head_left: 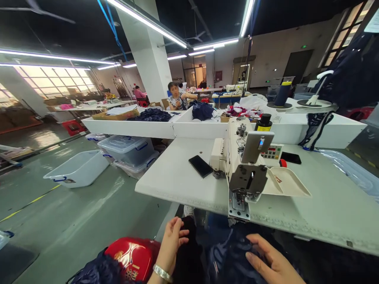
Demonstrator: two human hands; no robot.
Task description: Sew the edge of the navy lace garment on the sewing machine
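Down at the lap, just below the front edge of the white desk (183,173), the left hand (173,240) lies loosely open, fingers slightly curled on soft dark navy fabric (227,252), a silver bracelet (161,272) at its wrist. The right hand (271,258) rests flat and open on the same crumpled, faintly patterned cloth, gripping nothing. Above them juts the cream sewing machine (237,157) with its grey metal head, a glossy black phone (200,165) beside it, and a shiny red stool (133,256) sits by the left wrist.

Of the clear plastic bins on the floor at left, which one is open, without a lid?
The nearest bin, standing alone on the green floor. It is open-topped; the two bins behind it are stacked and lidded.
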